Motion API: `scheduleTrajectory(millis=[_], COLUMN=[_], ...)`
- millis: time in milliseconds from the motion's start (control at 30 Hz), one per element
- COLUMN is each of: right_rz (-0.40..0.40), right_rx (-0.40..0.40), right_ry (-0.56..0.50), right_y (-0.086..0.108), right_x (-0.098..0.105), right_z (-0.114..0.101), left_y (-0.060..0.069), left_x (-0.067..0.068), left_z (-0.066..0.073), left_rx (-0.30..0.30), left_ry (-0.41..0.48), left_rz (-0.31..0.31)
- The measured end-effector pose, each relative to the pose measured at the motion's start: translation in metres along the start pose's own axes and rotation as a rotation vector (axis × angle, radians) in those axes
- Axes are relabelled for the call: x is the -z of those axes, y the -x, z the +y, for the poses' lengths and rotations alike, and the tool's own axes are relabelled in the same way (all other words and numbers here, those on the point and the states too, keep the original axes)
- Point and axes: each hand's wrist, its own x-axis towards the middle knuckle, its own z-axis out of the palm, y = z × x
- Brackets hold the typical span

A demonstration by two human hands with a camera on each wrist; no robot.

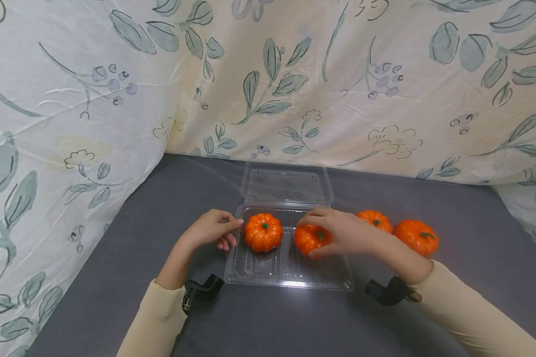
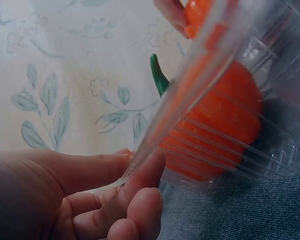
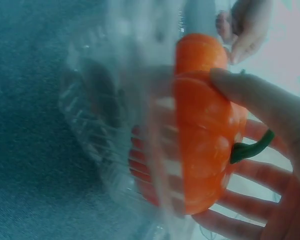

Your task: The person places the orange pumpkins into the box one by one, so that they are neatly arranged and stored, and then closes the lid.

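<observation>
A clear plastic clamshell container (image 1: 290,283) lies with its lid (image 1: 288,184) folded back. Between thumb and fingers, my left hand (image 1: 212,229) pinches its left rim, as the left wrist view shows up close. One orange toy pumpkin (image 1: 263,233) with a green stem sits in the container's left part. My right hand (image 1: 346,230) grips a second orange pumpkin (image 3: 205,145) over the right part, thumb on one side and fingers spread round the other. Whether this pumpkin touches the container's floor I cannot tell.
Two more orange pumpkins stand on the dark grey table (image 1: 268,322) right of the container: a half-hidden pumpkin (image 1: 375,219) behind my right wrist and another pumpkin (image 1: 416,238) farther right. A leaf-patterned cloth (image 1: 268,89) hangs along the back and left side.
</observation>
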Motion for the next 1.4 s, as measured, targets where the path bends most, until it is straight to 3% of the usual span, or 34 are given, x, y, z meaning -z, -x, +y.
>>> scheduleTrajectory(millis=[1000,1400], right_rz=[0.104,0.101], right_rx=[0.120,0.080], right_ry=[0.113,0.126], right_y=[-0.011,-0.009], right_x=[-0.024,-0.024], right_z=[0.006,0.004], left_y=[0.001,0.001], left_x=[-0.001,-0.001], left_z=[0.000,0.000], left_rx=[-0.003,-0.006], left_ry=[-0.004,-0.009], left_rz=[0.003,0.001])
